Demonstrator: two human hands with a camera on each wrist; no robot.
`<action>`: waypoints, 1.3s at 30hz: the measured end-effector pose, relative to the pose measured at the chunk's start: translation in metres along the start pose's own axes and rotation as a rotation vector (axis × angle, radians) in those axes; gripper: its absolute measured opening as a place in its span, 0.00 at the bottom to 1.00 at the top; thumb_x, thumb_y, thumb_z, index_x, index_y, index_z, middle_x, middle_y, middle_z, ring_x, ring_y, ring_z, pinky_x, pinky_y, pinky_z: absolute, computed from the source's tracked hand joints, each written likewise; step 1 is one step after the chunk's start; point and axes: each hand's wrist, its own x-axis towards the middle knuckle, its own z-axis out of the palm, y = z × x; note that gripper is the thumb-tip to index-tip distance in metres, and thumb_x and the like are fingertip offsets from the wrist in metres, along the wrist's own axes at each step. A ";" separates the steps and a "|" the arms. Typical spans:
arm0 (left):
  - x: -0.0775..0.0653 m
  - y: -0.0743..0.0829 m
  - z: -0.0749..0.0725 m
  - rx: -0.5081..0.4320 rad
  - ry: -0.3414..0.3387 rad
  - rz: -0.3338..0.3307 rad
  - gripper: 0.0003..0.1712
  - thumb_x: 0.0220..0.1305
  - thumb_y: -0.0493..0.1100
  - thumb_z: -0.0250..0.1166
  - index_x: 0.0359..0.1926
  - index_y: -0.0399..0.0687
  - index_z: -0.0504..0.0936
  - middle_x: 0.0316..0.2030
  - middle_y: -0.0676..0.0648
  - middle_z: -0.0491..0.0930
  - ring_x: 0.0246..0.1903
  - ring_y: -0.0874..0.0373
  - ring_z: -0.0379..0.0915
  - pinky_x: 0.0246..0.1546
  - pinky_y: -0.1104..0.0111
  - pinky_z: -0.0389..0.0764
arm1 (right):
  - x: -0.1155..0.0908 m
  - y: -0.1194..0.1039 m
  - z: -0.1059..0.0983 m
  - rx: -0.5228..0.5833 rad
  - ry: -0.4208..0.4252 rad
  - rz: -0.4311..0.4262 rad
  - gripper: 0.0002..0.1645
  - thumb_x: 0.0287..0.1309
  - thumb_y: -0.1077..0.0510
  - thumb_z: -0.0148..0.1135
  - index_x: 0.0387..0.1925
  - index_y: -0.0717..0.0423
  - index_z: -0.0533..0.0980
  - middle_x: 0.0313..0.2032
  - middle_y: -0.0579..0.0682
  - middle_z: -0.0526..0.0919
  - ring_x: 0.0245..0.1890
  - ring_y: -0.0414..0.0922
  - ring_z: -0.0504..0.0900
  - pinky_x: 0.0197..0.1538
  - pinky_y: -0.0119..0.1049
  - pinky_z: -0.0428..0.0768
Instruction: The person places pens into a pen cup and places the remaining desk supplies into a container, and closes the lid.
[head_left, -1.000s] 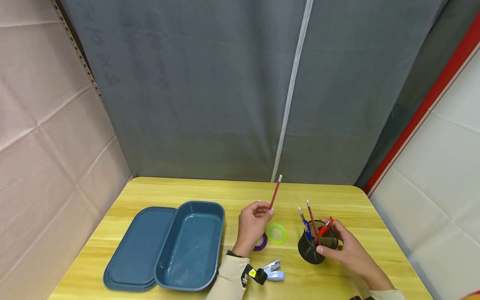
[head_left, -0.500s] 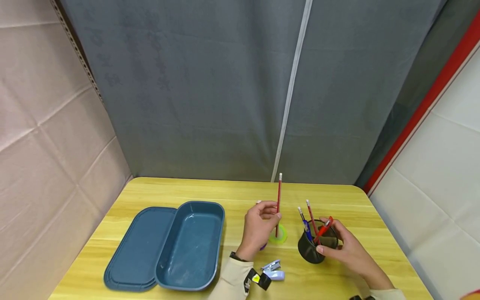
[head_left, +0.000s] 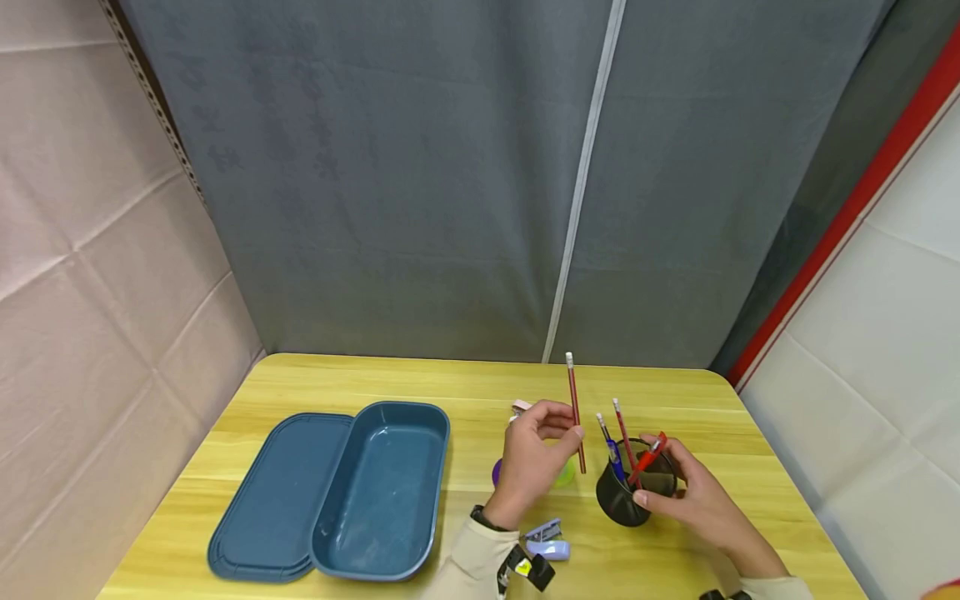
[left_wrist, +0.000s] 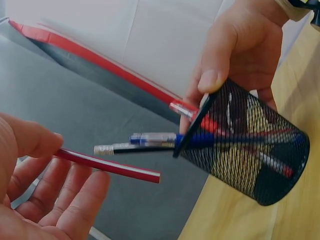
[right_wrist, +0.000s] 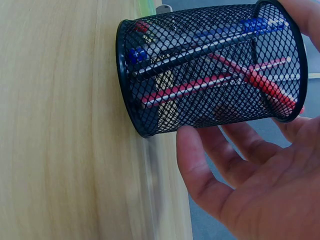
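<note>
My left hand [head_left: 534, 458] pinches a red pencil [head_left: 573, 387] between thumb and fingers, its white eraser end up in the head view. The pencil's lower end is left of the black mesh pen cup [head_left: 618, 504] and apart from it. My right hand [head_left: 701, 504] holds this cup by its rim, thumb at the near side. A blue pen [left_wrist: 195, 139], a red pen [right_wrist: 272, 90], a red pencil [head_left: 624, 429] and a dark pencil [left_wrist: 145, 148] stand in the cup, leaning different ways.
A blue box [head_left: 382, 492] stands to the left, its lid [head_left: 281, 500] lying beside it. A lavender stapler [head_left: 547, 550] lies near the left wrist. Green tape [head_left: 566, 473] and purple tape [head_left: 497, 472] are partly hidden by my left hand. A pink-ended item [head_left: 521, 406] shows behind it.
My left hand has moved right toward the cup, and the tilted pencil has swung to nearly upright with its lower end now below the hand. The right hand and cup stay put.
</note>
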 end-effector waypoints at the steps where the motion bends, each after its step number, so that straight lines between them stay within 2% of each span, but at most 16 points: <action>1: -0.001 0.002 0.001 -0.006 -0.006 0.011 0.11 0.67 0.40 0.73 0.49 0.46 0.87 0.43 0.46 0.88 0.40 0.63 0.85 0.43 0.72 0.87 | 0.000 0.000 0.000 0.000 0.001 0.000 0.48 0.65 0.51 0.74 0.79 0.53 0.60 0.75 0.63 0.67 0.69 0.70 0.70 0.45 0.44 0.82; 8: -0.002 0.010 0.014 -0.050 -0.038 0.068 0.10 0.69 0.41 0.72 0.48 0.44 0.86 0.43 0.43 0.88 0.39 0.63 0.86 0.43 0.71 0.88 | 0.001 0.003 -0.001 -0.004 0.011 -0.005 0.47 0.64 0.51 0.74 0.78 0.53 0.61 0.74 0.63 0.68 0.69 0.71 0.70 0.46 0.46 0.82; 14: -0.003 0.009 0.025 -0.007 -0.042 0.103 0.09 0.69 0.41 0.72 0.48 0.47 0.86 0.43 0.49 0.88 0.40 0.68 0.86 0.48 0.70 0.87 | 0.002 0.002 -0.001 0.011 -0.003 0.003 0.47 0.65 0.52 0.74 0.79 0.53 0.60 0.74 0.64 0.68 0.69 0.70 0.70 0.46 0.46 0.82; 18: -0.004 0.005 0.031 0.002 -0.036 0.135 0.09 0.69 0.38 0.71 0.48 0.45 0.86 0.44 0.47 0.89 0.40 0.67 0.86 0.49 0.70 0.87 | 0.002 0.004 0.000 0.015 -0.003 0.013 0.48 0.65 0.51 0.74 0.79 0.52 0.60 0.74 0.63 0.67 0.69 0.70 0.70 0.46 0.45 0.82; 21: -0.005 0.003 0.033 0.018 -0.031 0.131 0.09 0.68 0.37 0.71 0.48 0.45 0.86 0.43 0.47 0.89 0.40 0.68 0.87 0.47 0.72 0.87 | 0.002 0.005 0.000 0.019 0.004 0.017 0.47 0.65 0.51 0.74 0.78 0.51 0.61 0.74 0.62 0.68 0.70 0.69 0.70 0.46 0.44 0.83; 30: -0.008 -0.006 0.037 0.163 -0.026 0.072 0.06 0.69 0.42 0.72 0.45 0.50 0.90 0.37 0.55 0.91 0.36 0.72 0.83 0.37 0.77 0.84 | 0.001 0.003 -0.001 0.017 0.001 0.009 0.48 0.65 0.51 0.74 0.79 0.53 0.60 0.74 0.63 0.67 0.69 0.69 0.70 0.45 0.42 0.83; 34: -0.009 -0.008 0.038 0.227 -0.040 0.092 0.07 0.70 0.44 0.71 0.45 0.49 0.91 0.36 0.56 0.91 0.36 0.74 0.82 0.35 0.79 0.83 | 0.001 0.002 -0.001 0.018 -0.005 0.018 0.48 0.65 0.51 0.74 0.79 0.53 0.60 0.75 0.62 0.67 0.70 0.69 0.70 0.45 0.43 0.83; 39: -0.009 -0.006 0.035 0.305 -0.065 0.117 0.05 0.71 0.45 0.69 0.43 0.53 0.90 0.35 0.59 0.89 0.35 0.75 0.81 0.35 0.80 0.81 | 0.001 0.002 0.000 0.020 -0.001 0.015 0.47 0.66 0.52 0.74 0.79 0.52 0.60 0.74 0.62 0.68 0.69 0.68 0.71 0.44 0.40 0.84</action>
